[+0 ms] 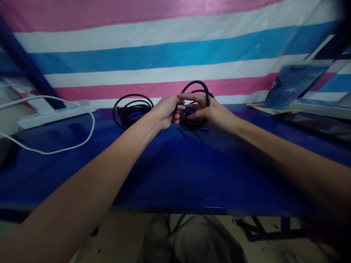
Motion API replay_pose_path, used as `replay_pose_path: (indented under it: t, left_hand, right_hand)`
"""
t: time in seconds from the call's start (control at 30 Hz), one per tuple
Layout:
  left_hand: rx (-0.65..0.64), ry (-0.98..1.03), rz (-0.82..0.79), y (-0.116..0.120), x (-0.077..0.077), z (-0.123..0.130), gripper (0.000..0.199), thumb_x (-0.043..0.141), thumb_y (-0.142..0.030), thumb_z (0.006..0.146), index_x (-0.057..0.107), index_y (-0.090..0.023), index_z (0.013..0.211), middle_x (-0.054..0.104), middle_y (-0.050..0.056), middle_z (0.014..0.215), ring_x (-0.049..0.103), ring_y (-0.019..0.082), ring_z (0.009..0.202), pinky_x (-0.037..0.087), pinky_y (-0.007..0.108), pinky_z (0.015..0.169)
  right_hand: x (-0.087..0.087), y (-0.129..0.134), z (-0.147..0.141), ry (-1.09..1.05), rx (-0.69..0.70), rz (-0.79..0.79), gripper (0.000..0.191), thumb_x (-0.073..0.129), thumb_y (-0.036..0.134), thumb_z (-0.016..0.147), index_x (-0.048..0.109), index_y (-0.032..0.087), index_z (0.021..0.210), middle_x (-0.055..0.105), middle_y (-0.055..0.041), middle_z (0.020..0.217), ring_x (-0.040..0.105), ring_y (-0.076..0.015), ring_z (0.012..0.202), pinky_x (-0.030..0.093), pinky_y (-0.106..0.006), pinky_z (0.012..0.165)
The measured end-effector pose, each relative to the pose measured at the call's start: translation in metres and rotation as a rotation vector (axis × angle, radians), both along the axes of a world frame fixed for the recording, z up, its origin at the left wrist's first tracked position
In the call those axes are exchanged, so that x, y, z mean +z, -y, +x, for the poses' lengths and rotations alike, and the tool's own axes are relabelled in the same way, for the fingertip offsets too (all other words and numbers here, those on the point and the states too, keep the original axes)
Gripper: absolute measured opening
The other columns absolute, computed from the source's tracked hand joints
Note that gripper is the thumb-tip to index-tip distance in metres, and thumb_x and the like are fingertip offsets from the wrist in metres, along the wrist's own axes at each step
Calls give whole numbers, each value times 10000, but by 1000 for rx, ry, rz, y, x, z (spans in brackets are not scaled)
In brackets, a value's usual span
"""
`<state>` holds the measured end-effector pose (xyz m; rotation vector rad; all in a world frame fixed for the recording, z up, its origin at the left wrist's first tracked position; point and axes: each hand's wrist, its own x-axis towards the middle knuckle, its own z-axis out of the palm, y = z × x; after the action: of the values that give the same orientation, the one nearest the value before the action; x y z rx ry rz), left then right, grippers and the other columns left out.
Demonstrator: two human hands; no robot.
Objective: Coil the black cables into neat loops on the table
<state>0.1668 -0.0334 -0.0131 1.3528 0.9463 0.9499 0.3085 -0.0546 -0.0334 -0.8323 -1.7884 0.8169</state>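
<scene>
My left hand (170, 110) is closed on the end of a black cable, with a silver metal plug (181, 107) showing at its fingertips. Just right of it, my right hand (204, 108) has its index finger stretched toward the plug and its thumb lower down. A loop of the coiled black cable (192, 126) runs over the right hand's fingers and stands up above them. How firmly those fingers grip is partly hidden. Left of my left hand, a second black cable coil (131, 109) lies on the blue table (186, 168), partly covered by my forearm.
A white power strip (57, 115) lies at the back left, with a white cord (91, 128) looping over the table. At the back right are a blue printed packet (293, 86) and a dark flat object (315, 126). A striped sheet (164, 54) hangs behind the table.
</scene>
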Motion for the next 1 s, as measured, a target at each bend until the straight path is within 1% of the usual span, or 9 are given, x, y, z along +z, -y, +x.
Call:
replay_pose_path:
  t: [0.07,0.13,0.3,0.4,0.47,0.57,0.73,0.87,1.0]
  left_hand:
    - [-8,72,-15,3,2,0,84,448,-133,769,522,-172,758,337,-68,439,295,43,338,251,194,399]
    - [-15,130,-3,7,2,2,100,448,-131,782,526,-176,739,351,-63,447,292,47,346,288,201,407]
    - [41,253,26,15,-4,14,197,413,-124,806,488,-202,642,354,-55,448,235,57,354,361,223,429]
    - [85,231,66,17,-5,18,196,394,-129,815,491,-198,658,394,-41,462,298,69,356,378,233,434]
    - [139,170,120,17,-5,18,166,389,-172,840,479,-196,702,399,-41,464,334,77,349,339,234,402]
    - [190,47,167,16,-6,14,176,343,-297,896,481,-200,849,399,-47,467,343,91,328,270,234,370]
    - [211,-104,127,9,-11,8,252,336,-369,907,495,-181,962,430,-27,508,471,130,381,338,246,434]
    - [113,35,75,1,-14,11,296,360,-420,915,491,-171,1008,589,26,639,582,151,537,437,259,550]
    - [-61,249,34,5,-9,13,232,376,-348,923,533,-191,854,543,-10,594,497,103,480,437,245,546]
  right_hand:
    - [2,0,0,40,13,36,423,630,82,633,646,214,1035,586,-53,1208,546,-230,1130,464,-381,924]
    - [3,2,0,43,-27,80,382,694,161,667,647,213,1043,587,-54,1218,553,-218,1121,457,-373,944]
    - [1,4,-1,-81,10,73,338,753,238,683,649,199,1002,648,-28,975,606,-174,919,504,-309,766]
    - [0,4,-3,-197,87,22,278,721,212,720,652,190,988,634,-2,837,605,-148,779,485,-285,652]
    - [2,6,-5,-273,77,-15,263,700,200,736,649,190,994,619,15,811,588,-135,748,470,-284,658]
    - [10,9,-5,-350,-28,-9,226,661,180,765,651,205,990,625,18,928,574,-140,923,456,-288,781]
    - [22,15,1,-377,-124,-28,160,664,244,761,623,246,916,587,-3,1221,482,-209,1228,431,-348,959]
    - [20,20,2,-357,34,-44,161,664,285,773,608,243,918,601,9,1211,504,-195,1233,410,-336,1025]
    - [17,26,2,-245,280,-145,208,568,349,851,645,187,956,658,-39,1077,620,-202,1012,479,-366,894]
